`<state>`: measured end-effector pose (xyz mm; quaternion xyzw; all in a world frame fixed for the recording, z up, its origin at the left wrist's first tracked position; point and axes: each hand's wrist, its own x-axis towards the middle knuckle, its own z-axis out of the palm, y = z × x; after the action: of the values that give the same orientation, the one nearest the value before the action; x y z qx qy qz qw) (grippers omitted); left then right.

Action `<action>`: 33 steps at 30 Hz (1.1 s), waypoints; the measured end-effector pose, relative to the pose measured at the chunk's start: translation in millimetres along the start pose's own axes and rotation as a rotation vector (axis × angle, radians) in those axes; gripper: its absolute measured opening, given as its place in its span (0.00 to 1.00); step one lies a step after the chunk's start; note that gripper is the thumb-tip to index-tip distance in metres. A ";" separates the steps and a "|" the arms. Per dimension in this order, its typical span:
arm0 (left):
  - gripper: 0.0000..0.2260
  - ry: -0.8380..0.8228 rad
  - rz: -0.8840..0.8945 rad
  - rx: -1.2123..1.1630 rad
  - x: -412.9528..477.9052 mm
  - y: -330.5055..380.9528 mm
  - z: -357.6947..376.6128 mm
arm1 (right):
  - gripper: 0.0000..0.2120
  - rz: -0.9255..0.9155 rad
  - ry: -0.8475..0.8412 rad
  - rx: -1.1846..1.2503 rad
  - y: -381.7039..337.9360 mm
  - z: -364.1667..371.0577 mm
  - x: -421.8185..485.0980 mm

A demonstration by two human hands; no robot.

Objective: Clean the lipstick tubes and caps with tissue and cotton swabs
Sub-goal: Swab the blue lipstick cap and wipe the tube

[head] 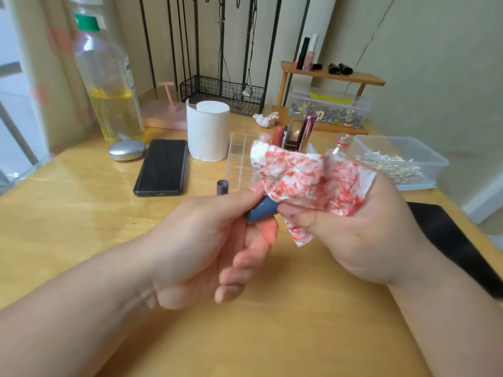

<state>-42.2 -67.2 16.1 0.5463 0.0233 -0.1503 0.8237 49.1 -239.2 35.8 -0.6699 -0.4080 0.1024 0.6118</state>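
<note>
Head view, wooden table. Left hand pinches a blue-grey lipstick tube btwn thumb & forefinger, other fingers loosely curled below. Right hand grips a crumpled tissue, heavily red-smeared, pressed vs. the tube's far end; both held above table centre. A small grey cap stands upright on the table just behind the left hand. Further back: clear organiser w/ uncapped lipsticks, tissue roll, black phone. Right: plastic tub of cotton swabs.
</note>
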 end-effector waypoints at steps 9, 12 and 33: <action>0.13 0.527 0.722 1.418 0.6 -15.1 -9.4 | 0.18 0.240 -0.003 0.368 4.8 -4.0 6.9; 0.12 0.488 0.698 1.112 1.6 -13.9 -6.3 | 0.16 0.189 0.015 0.213 3.3 -5.5 6.3; 0.17 0.248 0.309 0.376 -1.4 -2.5 0.1 | 0.12 0.029 0.032 -0.014 0.2 -7.5 3.1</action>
<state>-44.1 -67.9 14.2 0.7010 0.0121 0.0438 0.7117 55.9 -242.6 38.5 -0.6816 -0.3893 0.0976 0.6118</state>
